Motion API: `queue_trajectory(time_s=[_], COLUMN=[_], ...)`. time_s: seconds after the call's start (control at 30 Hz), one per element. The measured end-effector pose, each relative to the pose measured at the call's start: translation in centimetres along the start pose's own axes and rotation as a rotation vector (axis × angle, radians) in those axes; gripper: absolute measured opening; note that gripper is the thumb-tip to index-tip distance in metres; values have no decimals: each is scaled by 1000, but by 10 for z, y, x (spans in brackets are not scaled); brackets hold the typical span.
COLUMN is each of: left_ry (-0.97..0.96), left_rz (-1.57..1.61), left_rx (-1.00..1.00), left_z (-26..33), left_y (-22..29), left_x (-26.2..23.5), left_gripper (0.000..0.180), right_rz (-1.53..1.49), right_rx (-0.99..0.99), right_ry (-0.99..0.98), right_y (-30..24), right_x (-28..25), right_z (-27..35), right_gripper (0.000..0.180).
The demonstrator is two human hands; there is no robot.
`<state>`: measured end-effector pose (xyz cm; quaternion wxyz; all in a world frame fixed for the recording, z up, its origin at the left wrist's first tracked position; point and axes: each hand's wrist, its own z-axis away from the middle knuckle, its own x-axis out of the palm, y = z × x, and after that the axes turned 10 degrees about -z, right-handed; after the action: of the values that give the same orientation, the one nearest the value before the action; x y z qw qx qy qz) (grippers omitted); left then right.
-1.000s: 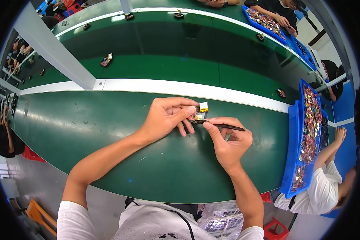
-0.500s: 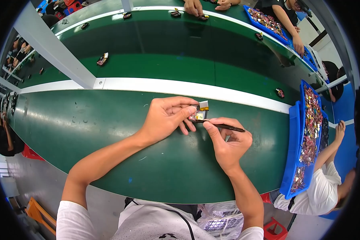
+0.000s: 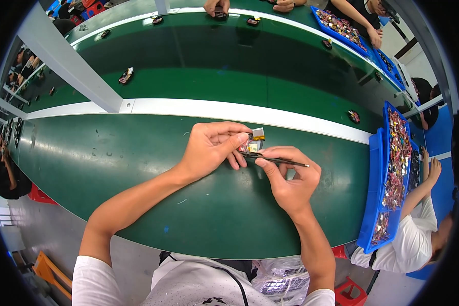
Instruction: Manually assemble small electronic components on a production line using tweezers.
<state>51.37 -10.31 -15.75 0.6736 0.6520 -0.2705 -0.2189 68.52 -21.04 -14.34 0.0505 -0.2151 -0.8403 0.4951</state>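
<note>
A small electronic assembly (image 3: 253,147), dark-cased with a silver piece and yellow tape, is held between the thumb and fingers of my left hand (image 3: 209,150), above the green tabletop. My right hand (image 3: 293,178) pinches a slim black tool, apparently tweezers (image 3: 286,162), pointing left. Its tip meets the lower edge of the assembly; my fingers partly hide the contact, and the exact spot is too small to make out.
Beyond a white rail (image 3: 188,107) runs a green belt (image 3: 199,84) carrying several small dark assemblies (image 3: 126,76). Blue trays (image 3: 375,188) of small colourful parts stand at right. A white post (image 3: 69,58) rises at left. Co-workers' hands (image 3: 217,7) are across the belt.
The assemblies on the belt have shifted slightly left. A co-worker's hand across the belt has moved left, onto another assembly. My hands have barely moved; the tool lies at a slightly different angle.
</note>
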Motion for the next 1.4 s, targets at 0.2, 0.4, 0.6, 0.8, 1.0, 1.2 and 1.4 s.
queue_trajectory(time_s=[0.2,0.4,0.6,0.8,1.0,1.2,1.4], left_ry=[-15,-24,-46,-46,-20,-9,66], left_rz=[-4,-14,-61,-154,-157,-190,-167], left_rx=[-4,-32,-76,-70,-79,-106,-84], left_z=[0,1,-2,-2,-3,-4,-9], left_y=[-1,1,3,3,3,4,1], left_x=[1,3,7,7,8,12,9], left_gripper=[26,27,27,27,21,17,14], right_rz=[6,29,113,196,289,315,262], right_rx=[-56,-63,-151,-311,-440,-422,-396], right_ry=[-16,-29,-42,-60,-90,-91,-40], right_y=[2,1,1,7,8,7,11], right_x=[-1,-3,-2,3,6,4,3], right_z=[0,1,4,7,6,9,6], right_gripper=[15,14,15,20,21,19,18])
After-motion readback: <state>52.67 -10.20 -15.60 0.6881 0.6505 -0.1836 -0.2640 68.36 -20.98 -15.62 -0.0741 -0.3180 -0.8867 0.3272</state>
